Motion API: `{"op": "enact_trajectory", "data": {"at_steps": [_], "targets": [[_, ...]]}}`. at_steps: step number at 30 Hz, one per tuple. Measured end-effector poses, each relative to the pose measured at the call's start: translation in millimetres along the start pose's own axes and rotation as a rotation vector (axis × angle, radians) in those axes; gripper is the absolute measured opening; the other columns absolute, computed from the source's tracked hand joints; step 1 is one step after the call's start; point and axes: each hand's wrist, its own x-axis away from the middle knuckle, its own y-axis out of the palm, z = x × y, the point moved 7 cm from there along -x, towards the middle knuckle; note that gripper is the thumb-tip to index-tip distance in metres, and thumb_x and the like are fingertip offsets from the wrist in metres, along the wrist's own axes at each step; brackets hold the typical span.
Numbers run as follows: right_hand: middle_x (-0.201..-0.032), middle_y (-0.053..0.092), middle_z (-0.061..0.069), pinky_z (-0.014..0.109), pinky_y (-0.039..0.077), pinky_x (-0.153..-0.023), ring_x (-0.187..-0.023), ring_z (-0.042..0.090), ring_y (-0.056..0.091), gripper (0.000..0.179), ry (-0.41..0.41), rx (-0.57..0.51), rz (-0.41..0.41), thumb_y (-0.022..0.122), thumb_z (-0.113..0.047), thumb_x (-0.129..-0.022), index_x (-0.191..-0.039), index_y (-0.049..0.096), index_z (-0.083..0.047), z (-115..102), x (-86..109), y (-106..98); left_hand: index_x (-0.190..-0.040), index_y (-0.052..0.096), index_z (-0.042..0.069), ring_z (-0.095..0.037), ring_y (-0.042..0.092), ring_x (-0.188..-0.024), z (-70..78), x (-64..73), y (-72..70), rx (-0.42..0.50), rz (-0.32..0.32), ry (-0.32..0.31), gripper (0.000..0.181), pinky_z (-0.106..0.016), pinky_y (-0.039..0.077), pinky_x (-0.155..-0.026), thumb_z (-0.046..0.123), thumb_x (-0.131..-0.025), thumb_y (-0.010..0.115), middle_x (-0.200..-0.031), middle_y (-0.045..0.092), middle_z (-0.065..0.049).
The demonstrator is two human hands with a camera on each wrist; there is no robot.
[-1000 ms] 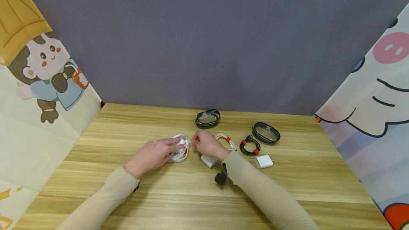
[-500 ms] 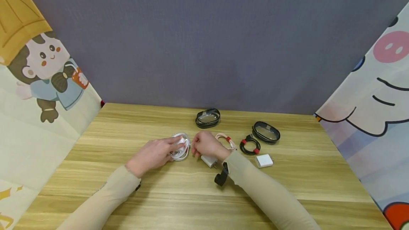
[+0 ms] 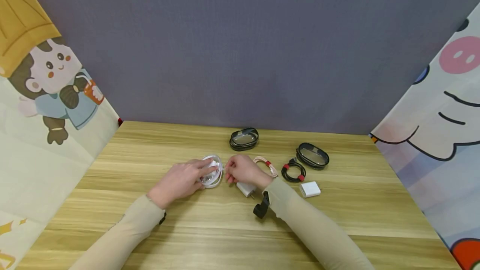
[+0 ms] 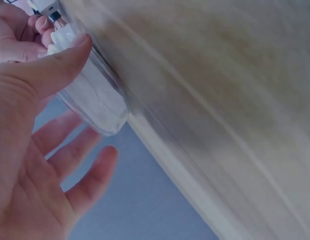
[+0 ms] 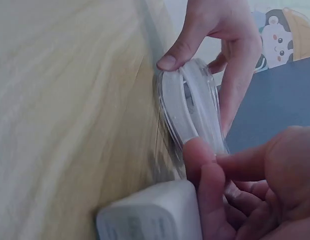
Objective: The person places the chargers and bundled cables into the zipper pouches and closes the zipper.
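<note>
A coiled white cable (image 3: 215, 183) in clear plastic wrap lies on the wooden table in the head view. My left hand (image 3: 178, 181) holds it from the left, its thumb on the near side and fingers over the top. In the left wrist view the thumb presses the clear wrap (image 4: 97, 100). Just right of the coil is my right hand (image 3: 243, 170), fingertips curled together at its edge. The right wrist view shows those fingers pinching the end of the wrapped coil (image 5: 175, 110); exactly what lies between them is hidden. Close under the right hand sits a white charger (image 3: 246, 189).
Behind the hands lies a coiled black cable (image 3: 243, 140). To the right are a pale pink cable (image 3: 273, 171), a black cable with red ties (image 3: 285, 176), another black coil (image 3: 313, 166) and a second white charger (image 3: 310, 189). A grey panel (image 3: 240, 53) closes the back.
The coil has tilted and shifted very slightly in my left hand. Both hands stay almost in place, and the other things have not moved.
</note>
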Motion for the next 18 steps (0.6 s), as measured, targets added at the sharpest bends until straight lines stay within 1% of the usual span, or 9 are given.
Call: {"op": "enact_trajectory", "data": {"at_steps": [4, 10, 14, 18], "targets": [[-0.074, 0.067, 0.005, 0.029, 0.057, -0.053, -0.059, 0.019, 0.066, 0.012, -0.014, 0.055, 0.000, 0.054, -0.005, -0.101, -0.094, 0.064, -0.001, -2.1, 0.6, -1.0, -0.137, 0.062, 0.020, -0.030, 0.060, -0.118, 0.5, -0.5, -0.4, 0.001, 0.007, 0.019, 0.067, -0.049, 0.057, -0.081, 0.029, -0.075, 0.087, -0.146, 0.052, -0.007], [-0.073, 0.066, 0.005, 0.028, 0.056, -0.051, -0.056, 0.018, 0.065, 0.012, -0.008, 0.080, -0.014, 0.055, -0.006, -0.101, -0.093, 0.063, -0.001, -3.8, 2.0, -1.8, -0.138, 0.062, 0.021, -0.029, 0.059, -0.119, 1.5, -0.2, 0.3, -0.006, 0.000, 0.036, 0.068, -0.048, 0.057, -0.084, 0.030, -0.075, 0.087, -0.146, 0.052, -0.008], [-0.074, 0.066, 0.005, 0.027, 0.055, -0.051, -0.059, 0.017, 0.065, 0.013, -0.014, 0.094, -0.022, 0.055, -0.006, -0.101, -0.091, 0.063, -0.003, -3.0, 0.6, -2.0, -0.138, 0.062, 0.021, -0.028, 0.059, -0.117, 1.4, -1.2, 0.3, 0.000, -0.018, 0.048, 0.070, -0.047, 0.057, -0.084, 0.024, -0.073, 0.089, -0.146, 0.052, -0.009], [-0.076, 0.067, 0.005, 0.025, 0.054, -0.051, -0.062, 0.016, 0.066, 0.015, -0.019, 0.104, -0.010, 0.053, -0.006, -0.102, -0.090, 0.062, -0.006, -0.6, -3.7, -2.1, -0.138, 0.062, 0.021, -0.027, 0.059, -0.113, 1.7, -2.9, -1.7, -0.001, -0.026, 0.089, 0.075, -0.045, 0.057, -0.084, 0.018, -0.069, 0.091, -0.146, 0.052, -0.009]]}}
